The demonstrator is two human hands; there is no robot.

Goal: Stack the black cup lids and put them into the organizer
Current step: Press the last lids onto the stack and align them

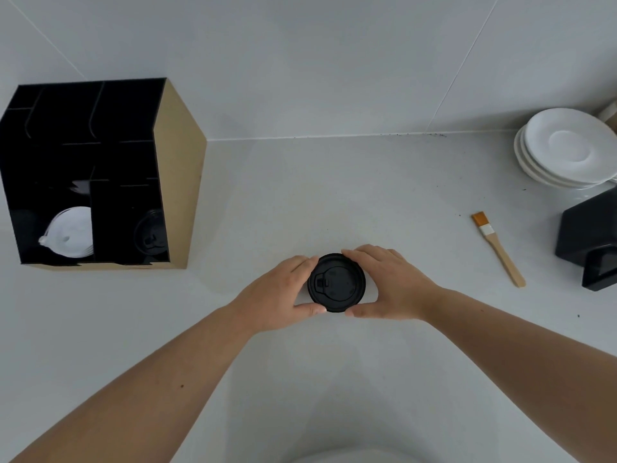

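A stack of black cup lids (pixel 336 283) rests on the white counter in the middle of the view. My left hand (pixel 280 292) cups its left side and my right hand (pixel 387 282) cups its right side, thumbs at the near edge and fingers at the far edge. The organizer (pixel 180 182), black inside with tan cardboard sides, stands at the far left. Its lower right compartment holds black lids (pixel 150 233); its lower left compartment holds white lids (pixel 71 233). The upper compartments look dark and I cannot see what is in them.
A wooden-handled brush with orange bristles (pixel 497 248) lies on the counter to the right. Stacked white saucers (pixel 567 148) sit at the far right by the wall, with a black device (pixel 591 238) in front of them. White tiled wall runs behind.
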